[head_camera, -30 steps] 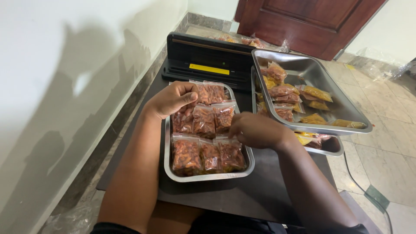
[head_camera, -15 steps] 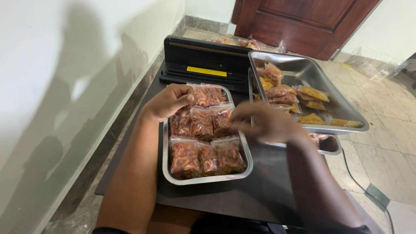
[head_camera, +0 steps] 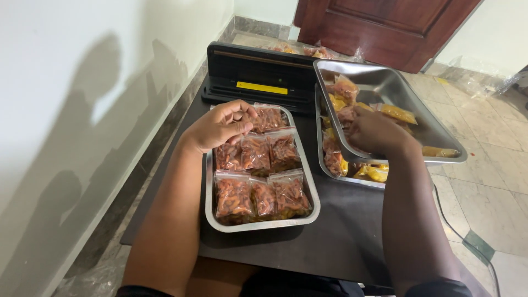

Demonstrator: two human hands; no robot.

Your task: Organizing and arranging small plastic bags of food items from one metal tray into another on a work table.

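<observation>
Low black table (head_camera: 352, 242) in front of me, set close to the wall. Directly on it: steel tray (head_camera: 308, 212) of sealed red packets, second steel tray (head_camera: 352, 179) right of it, black sealer machine (head_camera: 258, 74) at the far edge.

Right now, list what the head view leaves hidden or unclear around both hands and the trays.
- Right hand: fingertips point away inside the upper steel tray; grasp unclear.
- Lower tray: mostly covered by the upper tray.
- Left hand: its palm hides the packet beneath in the near tray.
- Black sealing machine: right end hidden behind the upper tray.
- Packets by the door: too small to identify.
</observation>
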